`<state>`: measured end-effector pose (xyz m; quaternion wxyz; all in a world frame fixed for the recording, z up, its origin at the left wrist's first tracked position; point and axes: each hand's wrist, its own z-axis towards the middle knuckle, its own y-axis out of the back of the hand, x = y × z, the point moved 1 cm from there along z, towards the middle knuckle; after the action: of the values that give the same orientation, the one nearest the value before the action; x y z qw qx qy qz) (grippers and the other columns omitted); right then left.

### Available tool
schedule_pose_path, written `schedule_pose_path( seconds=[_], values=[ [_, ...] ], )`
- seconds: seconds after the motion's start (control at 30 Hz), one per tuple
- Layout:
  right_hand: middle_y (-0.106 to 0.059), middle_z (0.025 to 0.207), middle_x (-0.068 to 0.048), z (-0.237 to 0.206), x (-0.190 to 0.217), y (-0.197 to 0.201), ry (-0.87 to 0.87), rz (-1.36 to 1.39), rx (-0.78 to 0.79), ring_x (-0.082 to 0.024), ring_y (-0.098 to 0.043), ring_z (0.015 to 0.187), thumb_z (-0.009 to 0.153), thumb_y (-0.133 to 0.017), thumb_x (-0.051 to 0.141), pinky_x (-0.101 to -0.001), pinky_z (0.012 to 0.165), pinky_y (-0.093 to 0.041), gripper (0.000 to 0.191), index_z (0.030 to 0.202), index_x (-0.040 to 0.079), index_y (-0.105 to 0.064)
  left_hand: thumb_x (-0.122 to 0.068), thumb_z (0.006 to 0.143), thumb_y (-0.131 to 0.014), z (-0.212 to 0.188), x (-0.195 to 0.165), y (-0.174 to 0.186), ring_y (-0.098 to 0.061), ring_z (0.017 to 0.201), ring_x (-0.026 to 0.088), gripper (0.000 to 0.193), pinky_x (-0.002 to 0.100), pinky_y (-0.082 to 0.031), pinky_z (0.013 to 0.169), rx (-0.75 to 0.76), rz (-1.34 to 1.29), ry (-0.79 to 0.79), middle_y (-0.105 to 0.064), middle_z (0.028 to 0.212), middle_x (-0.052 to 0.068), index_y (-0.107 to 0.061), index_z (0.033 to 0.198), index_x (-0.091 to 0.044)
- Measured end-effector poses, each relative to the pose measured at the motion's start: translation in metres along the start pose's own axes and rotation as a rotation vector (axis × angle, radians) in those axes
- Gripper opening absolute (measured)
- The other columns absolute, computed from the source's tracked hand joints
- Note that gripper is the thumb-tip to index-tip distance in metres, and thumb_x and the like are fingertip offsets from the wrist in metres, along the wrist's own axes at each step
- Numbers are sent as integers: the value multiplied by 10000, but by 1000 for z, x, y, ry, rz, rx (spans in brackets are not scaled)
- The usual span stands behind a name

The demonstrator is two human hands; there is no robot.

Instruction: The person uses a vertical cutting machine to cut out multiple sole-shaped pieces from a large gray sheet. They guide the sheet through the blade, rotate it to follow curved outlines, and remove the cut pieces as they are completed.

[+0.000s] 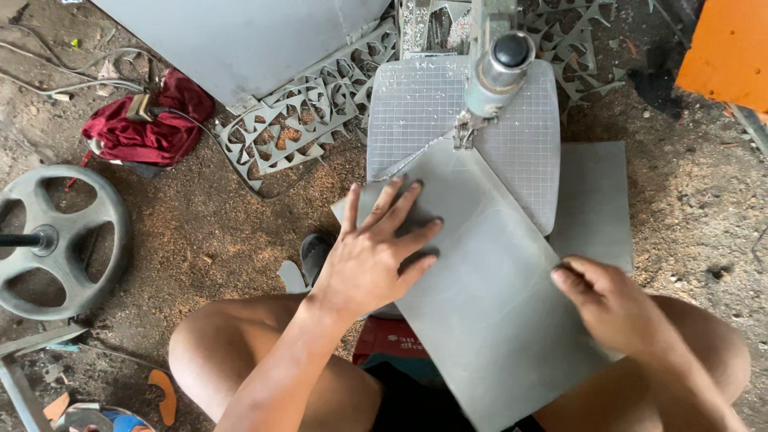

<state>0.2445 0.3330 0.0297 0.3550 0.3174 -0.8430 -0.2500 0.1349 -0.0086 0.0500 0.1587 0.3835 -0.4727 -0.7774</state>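
On sawdust-strewn dirt floor (pixel 224 232), grey sheet (pixel 488 296), gridded saw table (pixel 416 104)

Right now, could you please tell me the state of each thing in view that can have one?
Grey flat sheet: lying on the saw table, under both hands.
Left hand: pressed flat, fingers spread.
Right hand: gripping the sheet's edge.
Red cloth: crumpled on the ground.

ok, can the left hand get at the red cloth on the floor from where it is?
Probably not without letting go. The left hand lies flat on the grey sheet at the saw table. The red cloth lies well off to its left on the floor. Nothing blocks the way; it just looks a long stretch.
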Motion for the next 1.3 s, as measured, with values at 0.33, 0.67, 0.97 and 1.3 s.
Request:
schedule_pose_path(
  seconds=[0.33, 0.67, 0.97, 1.3],
  values=[
    [-613, 629, -107, 17, 7, 57, 163, -233, -481, -186, -531, 491, 1003, -645, 358, -352, 509, -444, 298, 1055, 79, -736, -495, 923, -638, 21, -8, -18, -393, 1491, 364, 741, 620, -224, 1223, -57, 44, 0, -439, 1570, 259, -562, 1431, 39],
    [-436, 460, -50, 24, 14, 46, 306, -168, -642, -112, -352, 410, 1085, -692, 353, -337, 442, -294, 483, 722, 45, -610, -368, 893, -651, 20, -7, -24, -481, 1459, 331, 613, 607, -233, 1260, -137, -60, 52, -542, 1518, 214, -643, 1363, 25],
    [-418, 460, -75, 34, 10, 52, 287, -276, -682, -156, -360, 393, 1065, -674, 392, -339, 434, -309, 510, 704, 35, -634, -354, 888, -663, 26, -5, -25, -498, 1443, 333, 583, 615, -240, 1255, -151, -65, 53, -555, 1502, 220, -660, 1343, 11],
    [-408, 468, -86, 38, 14, 54, 273, -285, -682, -179, -362, 404, 1077, -673, 403, -350, 443, -324, 541, 694, 26, -610, -348, 893, -656, 33, 4, -24, -498, 1447, 315, 565, 615, -231, 1259, -141, -67, 47, -565, 1502, 193, -672, 1343, -7]
  ],
)
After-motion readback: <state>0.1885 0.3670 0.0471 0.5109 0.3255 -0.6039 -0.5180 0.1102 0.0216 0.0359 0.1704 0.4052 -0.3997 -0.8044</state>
